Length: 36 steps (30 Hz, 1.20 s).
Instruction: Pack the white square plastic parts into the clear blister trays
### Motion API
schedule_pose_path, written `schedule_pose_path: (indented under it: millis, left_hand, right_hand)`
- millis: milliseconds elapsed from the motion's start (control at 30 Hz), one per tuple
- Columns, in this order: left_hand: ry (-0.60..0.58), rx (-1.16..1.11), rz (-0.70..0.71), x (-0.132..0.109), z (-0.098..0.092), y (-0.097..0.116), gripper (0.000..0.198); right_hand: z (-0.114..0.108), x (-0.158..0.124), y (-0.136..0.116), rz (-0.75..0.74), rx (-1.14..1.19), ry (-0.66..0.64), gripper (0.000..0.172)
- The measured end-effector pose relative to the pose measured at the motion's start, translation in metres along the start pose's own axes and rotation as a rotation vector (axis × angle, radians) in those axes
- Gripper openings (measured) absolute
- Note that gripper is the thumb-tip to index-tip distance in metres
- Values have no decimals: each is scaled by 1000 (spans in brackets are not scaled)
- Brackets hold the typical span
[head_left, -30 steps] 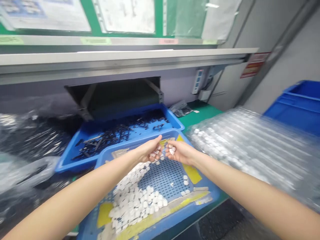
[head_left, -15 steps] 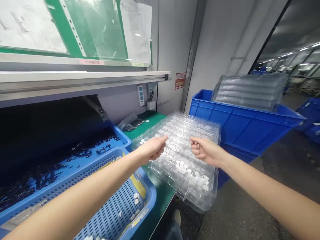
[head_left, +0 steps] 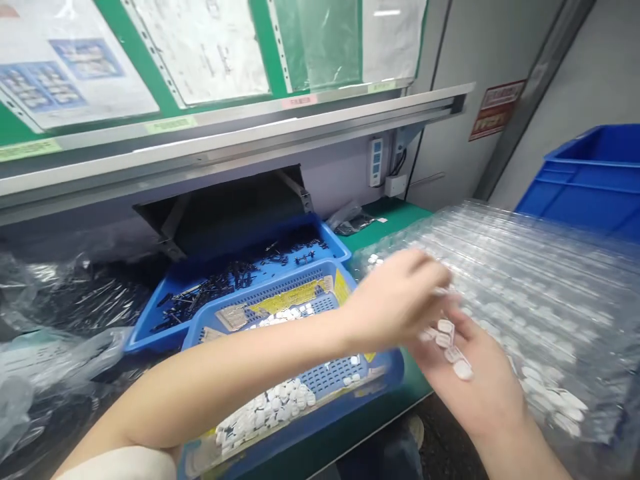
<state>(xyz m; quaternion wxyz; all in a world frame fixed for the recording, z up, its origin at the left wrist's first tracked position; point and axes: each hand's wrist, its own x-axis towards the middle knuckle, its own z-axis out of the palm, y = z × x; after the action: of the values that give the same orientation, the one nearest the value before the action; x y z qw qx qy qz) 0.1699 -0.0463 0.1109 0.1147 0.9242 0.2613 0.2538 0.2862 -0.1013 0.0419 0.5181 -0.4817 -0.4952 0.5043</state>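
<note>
My right hand is turned palm up with its fingers curled, cupping several small white plastic pieces. Over that palm my left hand is closed, its fingertips near the right fingers; a bit of white shows at the pinch, partly blurred. A clear plastic tray with rows of compartments lies behind and right of both hands, with more white pieces loose in its near corner. Below my left forearm stands a blue perforated basket holding heaps of the same white pieces.
Behind the basket, a blue bin holds small black parts. Clear plastic bags lie at the left. A shelf edge crosses above the bench. A large blue crate stands at the right beyond the tray.
The view has swung left. My hands, apart above the clear tray before, have come together at its left side; white pieces now show in my right palm.
</note>
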Motion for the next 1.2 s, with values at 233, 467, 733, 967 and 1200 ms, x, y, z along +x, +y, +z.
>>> schedule_pose_path:
  millis: [233,467,733,967,1200]
  left_hand:
    - [-482,48,-298,-95,80,-80,33]
    - [-638,33,-360,-84,93,-64,23]
    - [-735,-129,-413,-86,15,-67,24]
    - [-813,-182,-308,-143,11,-64,31]
    - [-799,-32,-323,-154,31,-57,16]
  right_hand:
    - [17,-4,-17,330,973,328,4]
    - [55,2,-16,565,1135,217,9]
    - [57,6,-5,617,1155,233,8]
    - [59,8,-6,667,1084,218,8]
    - [72,17,-9,723,965,198,9]
